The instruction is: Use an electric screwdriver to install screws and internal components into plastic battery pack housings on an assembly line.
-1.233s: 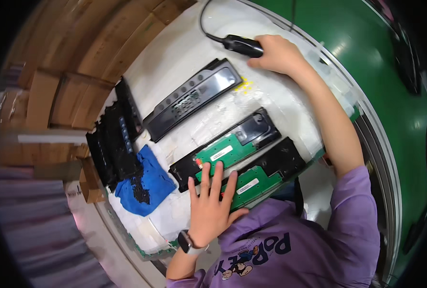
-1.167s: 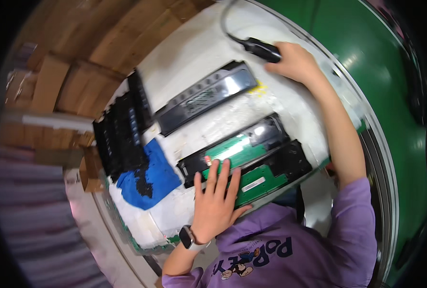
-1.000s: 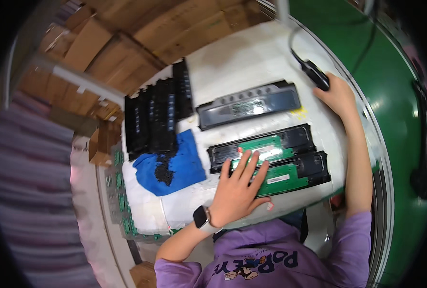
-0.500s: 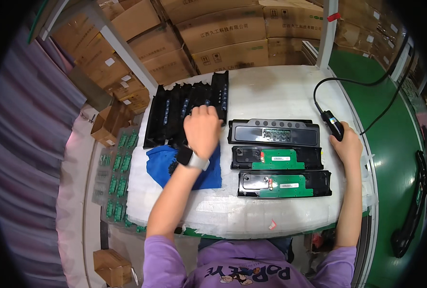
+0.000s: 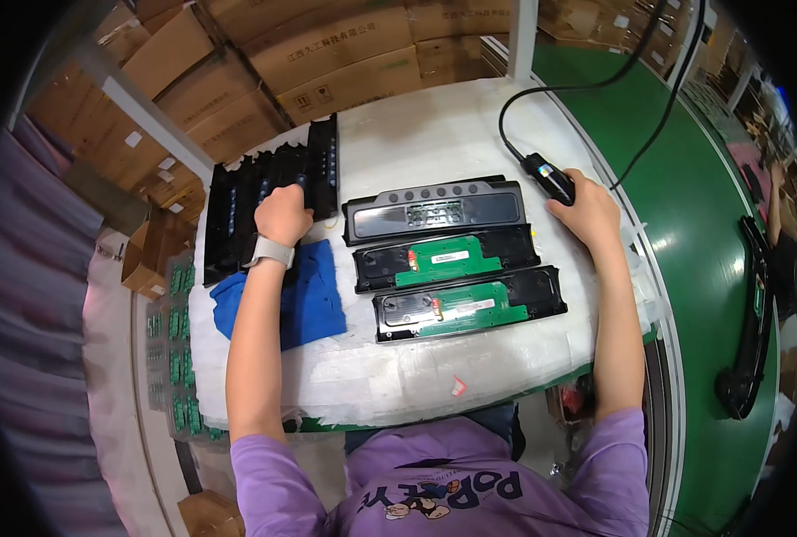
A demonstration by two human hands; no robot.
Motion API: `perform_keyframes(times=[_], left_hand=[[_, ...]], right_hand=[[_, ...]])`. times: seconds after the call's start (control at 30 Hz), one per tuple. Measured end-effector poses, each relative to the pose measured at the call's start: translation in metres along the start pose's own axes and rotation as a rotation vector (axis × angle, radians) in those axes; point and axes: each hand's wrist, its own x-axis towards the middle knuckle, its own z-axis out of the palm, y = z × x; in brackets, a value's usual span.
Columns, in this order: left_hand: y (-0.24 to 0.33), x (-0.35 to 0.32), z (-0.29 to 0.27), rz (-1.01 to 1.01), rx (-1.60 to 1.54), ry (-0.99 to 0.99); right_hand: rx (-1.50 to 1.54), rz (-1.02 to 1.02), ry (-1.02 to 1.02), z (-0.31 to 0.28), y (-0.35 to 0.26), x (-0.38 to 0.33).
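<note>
The left hand (image 5: 282,213) sits at the upper left of the frame on the stack of black plastic housings (image 5: 237,210), fingers curled over the top one as if gripping its edge, though the view is too small to be sure the grasp is closed. The right hand (image 5: 587,210), right of centre, rests on the black corded tool (image 5: 549,177), fingers closed around its rear end.

This looks like the fetch step: one more housing being taken from the stack while the tool is held ready. The next move calls for lifting that housing clear of its neighbours and carrying it over the blue cloth (image 5: 304,295).

In mid-frame lie a closed panel with buttons (image 5: 434,208) and two open panels with green boards (image 5: 443,259), close together. Free room on the table (image 5: 416,376) lies along the lower edge in front of them and at the top centre; the right rim is just beside the tool hand, and the cable (image 5: 515,116) loops across the upper right.
</note>
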Motion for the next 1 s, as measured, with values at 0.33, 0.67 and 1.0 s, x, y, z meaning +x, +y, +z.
perform_keyframes(times=[0.33,0.67,1.0], left_hand=[[0.009,-0.019,-0.008,0.167,0.146,-0.005],[0.022,-0.062,-0.055,0.240,-0.474,0.133],[0.081,-0.200,-0.061,1.001,-0.825,0.177]], right_hand=[[-0.007,0.036,-0.056,-0.004,0.005,-0.001],[-0.003,0.033,-0.068,0.000,0.007,0.000],[0.005,-0.012,-0.048,0.006,0.010,0.005]])
